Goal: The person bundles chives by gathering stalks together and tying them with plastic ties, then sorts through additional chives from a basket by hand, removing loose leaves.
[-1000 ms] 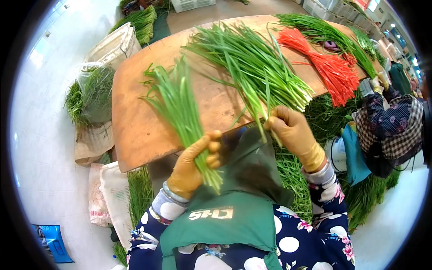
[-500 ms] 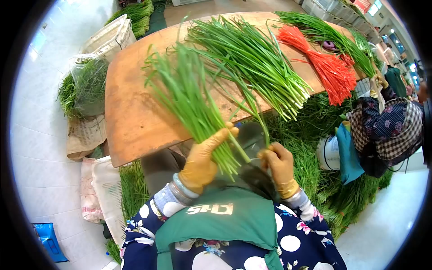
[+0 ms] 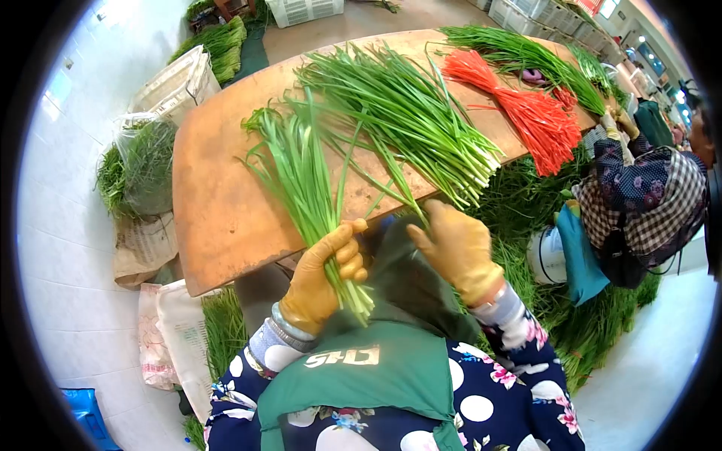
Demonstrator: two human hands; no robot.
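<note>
My left hand (image 3: 320,278), in a yellow glove, is closed round the lower stems of a bunch of long green stalks (image 3: 304,180), whose leafy ends spread over the wooden table (image 3: 218,218). Slightly blurred, my gloved right hand (image 3: 455,248) is at the table's front edge, at the cut end of a few loose stalks (image 3: 402,180); whether its fingers grip them cannot be made out. Beyond it lies a large pile of green stalks (image 3: 421,120). Right of that pile is a bundle of red ties (image 3: 526,113).
More greens (image 3: 526,60) lie at the table's far right. A co-worker in a checked garment (image 3: 662,203) is at the right, near a white bucket (image 3: 547,255). Crates (image 3: 177,86) and a plastic bag of greens (image 3: 143,165) stand left. Loose greens (image 3: 587,331) cover the floor at right.
My right hand has moved up from near my lap to the table edge. My left hand has shifted slightly left and down, still round the bunch.
</note>
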